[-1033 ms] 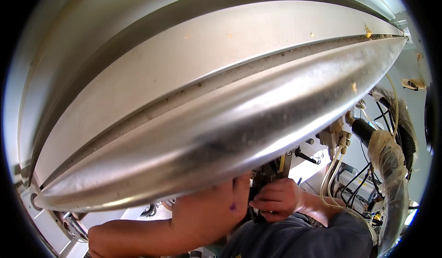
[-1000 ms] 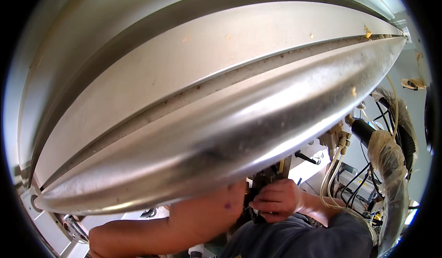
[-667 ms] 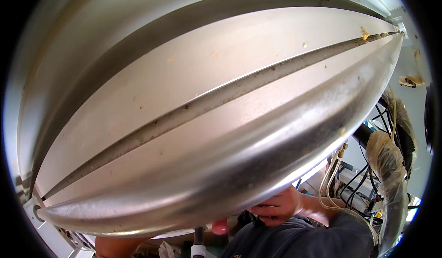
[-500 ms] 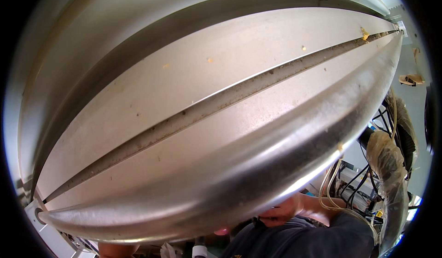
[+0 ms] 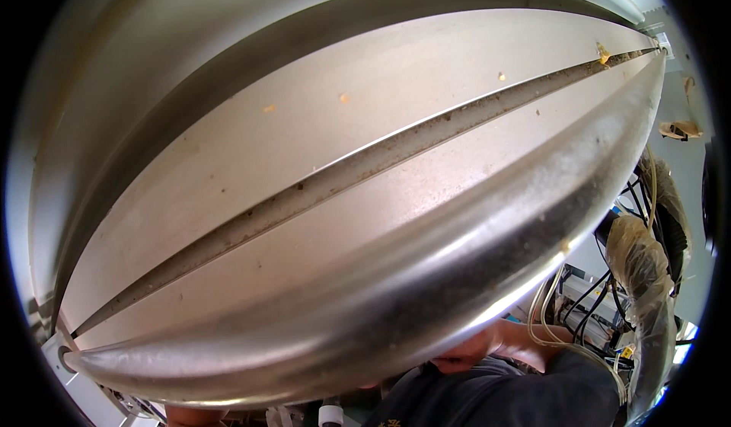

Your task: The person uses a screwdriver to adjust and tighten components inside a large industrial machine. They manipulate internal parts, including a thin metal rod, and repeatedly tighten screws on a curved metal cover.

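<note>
A thick, shiny metal bar (image 5: 426, 290) runs from lower left to upper right across the view and hides most of what lies below it. Under its lower edge, part of my right hand (image 5: 463, 353) shows at the end of a bare forearm and dark sleeve. Its fingers are largely covered by the bar, so I cannot see what they hold. At the bottom left, a small patch of bare skin (image 5: 194, 416), seemingly my left arm, shows below the bar. My left hand itself is hidden. A white-capped item (image 5: 330, 415) stands between the two arms.
Beyond the bar is a pale metal panel (image 5: 327, 145) with a long dirty slot (image 5: 381, 147) and yellowish specks. Plastic-wrapped hoses (image 5: 640, 275), black cables (image 5: 594, 305) and pale tubes (image 5: 539, 305) hang at the right. A white bracket (image 5: 62, 358) holds the bar's left end.
My right hand has slipped a little further behind the bar, with less of its fingers showing. A pinkish spot under the bar is now almost covered. The view has shifted slightly.
</note>
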Demonstrator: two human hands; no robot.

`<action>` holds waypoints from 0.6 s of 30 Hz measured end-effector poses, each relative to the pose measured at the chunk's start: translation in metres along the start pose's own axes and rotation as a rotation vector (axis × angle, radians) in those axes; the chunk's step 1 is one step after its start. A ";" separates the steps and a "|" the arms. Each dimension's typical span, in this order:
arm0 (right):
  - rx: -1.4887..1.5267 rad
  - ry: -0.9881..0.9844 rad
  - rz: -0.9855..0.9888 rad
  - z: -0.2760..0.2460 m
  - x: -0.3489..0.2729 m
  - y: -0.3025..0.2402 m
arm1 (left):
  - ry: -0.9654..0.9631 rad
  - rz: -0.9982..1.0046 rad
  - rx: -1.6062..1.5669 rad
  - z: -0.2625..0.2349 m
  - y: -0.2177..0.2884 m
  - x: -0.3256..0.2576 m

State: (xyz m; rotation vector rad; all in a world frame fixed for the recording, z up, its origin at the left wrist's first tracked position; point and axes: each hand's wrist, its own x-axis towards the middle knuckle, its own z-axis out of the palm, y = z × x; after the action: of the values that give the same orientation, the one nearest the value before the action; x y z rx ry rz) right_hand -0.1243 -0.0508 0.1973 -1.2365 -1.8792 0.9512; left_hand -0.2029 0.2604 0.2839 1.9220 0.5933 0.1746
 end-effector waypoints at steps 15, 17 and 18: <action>-0.279 0.410 -0.027 -0.044 0.023 -0.016 | -0.152 0.381 0.814 -0.013 0.035 -0.004; -0.271 0.442 -0.018 -0.045 0.026 -0.019 | -0.193 0.272 0.742 -0.017 0.042 -0.010; -0.266 0.460 -0.017 -0.045 0.025 -0.019 | -0.222 0.186 0.697 -0.020 0.052 -0.012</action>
State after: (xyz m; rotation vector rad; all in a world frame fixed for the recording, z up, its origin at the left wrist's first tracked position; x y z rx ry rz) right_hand -0.1030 -0.0233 0.2395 -1.4464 -1.6718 0.3662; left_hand -0.2043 0.2545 0.3404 2.6283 0.3425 -0.1519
